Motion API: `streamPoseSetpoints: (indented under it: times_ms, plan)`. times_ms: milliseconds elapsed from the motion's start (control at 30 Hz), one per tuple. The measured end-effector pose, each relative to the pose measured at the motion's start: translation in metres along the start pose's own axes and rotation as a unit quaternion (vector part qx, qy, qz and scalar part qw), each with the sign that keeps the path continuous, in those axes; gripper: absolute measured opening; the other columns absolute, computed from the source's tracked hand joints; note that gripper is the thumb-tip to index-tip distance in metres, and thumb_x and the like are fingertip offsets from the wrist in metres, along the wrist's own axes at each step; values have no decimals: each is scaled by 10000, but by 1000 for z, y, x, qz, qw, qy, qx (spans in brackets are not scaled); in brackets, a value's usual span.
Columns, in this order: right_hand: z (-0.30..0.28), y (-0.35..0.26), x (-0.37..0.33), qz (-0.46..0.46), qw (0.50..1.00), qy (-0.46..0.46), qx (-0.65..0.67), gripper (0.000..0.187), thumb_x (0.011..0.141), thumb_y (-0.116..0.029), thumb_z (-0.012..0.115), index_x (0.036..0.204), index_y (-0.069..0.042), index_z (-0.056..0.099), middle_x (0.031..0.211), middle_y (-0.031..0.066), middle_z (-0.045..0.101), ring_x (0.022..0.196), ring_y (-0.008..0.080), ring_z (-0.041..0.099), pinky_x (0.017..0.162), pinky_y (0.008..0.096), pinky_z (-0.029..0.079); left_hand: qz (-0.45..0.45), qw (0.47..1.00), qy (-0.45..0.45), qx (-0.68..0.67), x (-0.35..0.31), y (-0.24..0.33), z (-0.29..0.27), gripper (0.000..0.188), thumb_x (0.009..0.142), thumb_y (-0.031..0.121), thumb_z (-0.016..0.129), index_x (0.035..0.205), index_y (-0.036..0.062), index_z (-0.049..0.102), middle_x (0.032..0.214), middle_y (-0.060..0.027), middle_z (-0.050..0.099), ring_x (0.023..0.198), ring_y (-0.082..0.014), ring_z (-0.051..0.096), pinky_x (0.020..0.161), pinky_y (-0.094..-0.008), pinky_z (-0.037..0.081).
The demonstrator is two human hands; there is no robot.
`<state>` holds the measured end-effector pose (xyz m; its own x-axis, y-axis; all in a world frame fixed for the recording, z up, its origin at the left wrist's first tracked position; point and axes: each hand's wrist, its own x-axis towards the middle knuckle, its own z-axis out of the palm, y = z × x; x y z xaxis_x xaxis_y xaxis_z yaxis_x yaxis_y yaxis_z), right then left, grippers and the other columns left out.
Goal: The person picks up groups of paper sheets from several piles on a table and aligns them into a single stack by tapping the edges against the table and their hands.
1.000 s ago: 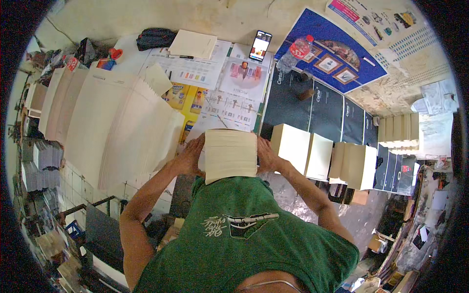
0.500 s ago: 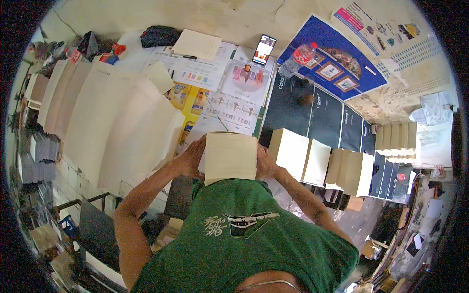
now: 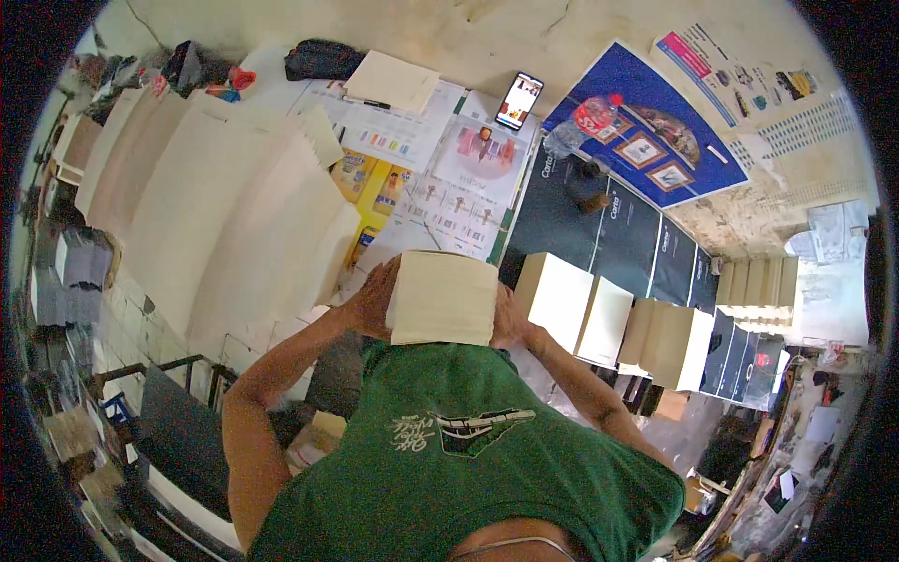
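We wear a green shirt printed with white script beside a black, white and green graphic; a thin, silvery chain curves at our collar, and our left hand and right hand are bare.

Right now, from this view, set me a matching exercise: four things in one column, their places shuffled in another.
Things:
1. thick cream paper stack
2. dark phone with a lit screen
3. clear plastic bottle with a red cap
4. soft black pouch

Places:
A. overlapping the blue poster in the view
B. immediately left of the flat cream sheets
C. between the left hand and right hand
D. between the sheets and the bottle

Pairs: 1-C, 2-D, 3-A, 4-B
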<state>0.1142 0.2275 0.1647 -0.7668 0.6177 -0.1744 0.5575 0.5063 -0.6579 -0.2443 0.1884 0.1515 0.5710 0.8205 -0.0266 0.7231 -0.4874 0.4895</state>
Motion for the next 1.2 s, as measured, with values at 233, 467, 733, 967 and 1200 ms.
streamPoseSetpoints:
  times_ms: [233, 467, 733, 967, 1200]
  plan:
    - [15, 5, 1, 4, 995, 94, -22, 1384, 513, -477, 855, 1535, -35, 33, 1547, 256, 141, 1434, 449, 153, 1134, 593, 161, 4, 998, -13, -56, 25, 18, -45, 1316, 493, 399, 885, 1510, 6, 148, 1540, -254, 208, 1435, -427, 185, 1178, -517, 171]
    - [2, -9, 8, 11, 992, 116, 43, 1385, 462, -339, 862, 1546, -44, 52, 1580, 234, 148, 1452, 425, 170, 1125, 606, 141, -24, 996, -30, -76, 29, 13, -62, 1298, 482, 372, 904, 1499, 15, 180, 1517, -239, 251, 1414, -411, 231, 1173, -505, 201]
    - [-25, -24, 0, 22, 990, 136, -31, 1342, 514, -436, 872, 1542, -52, 100, 1575, 237, 164, 1442, 445, 175, 1129, 616, 154, -66, 993, -34, -92, 30, 10, -61, 1279, 469, 341, 925, 1487, 25, 218, 1491, -221, 300, 1390, -392, 283, 1167, -491, 236]
    - [6, 14, 3, 27, 992, 119, -11, 1335, 546, -469, 874, 1540, -49, 87, 1549, 242, 211, 1426, 461, 201, 1145, 611, 149, -51, 977, 0, -208, 47, 31, -83, 1236, 458, 337, 922, 1468, 43, 273, 1405, -196, 441, 1249, -393, 476, 1051, -486, 387]
    - [-17, -7, 7, 35, 994, 100, 9, 1355, 525, -433, 891, 1539, -45, 81, 1542, 251, 212, 1415, 471, 213, 1141, 598, 170, -92, 979, 22, -180, 32, 19, -57, 1232, 417, 281, 941, 1445, 52, 301, 1343, -188, 508, 1196, -389, 531, 1000, -486, 444]
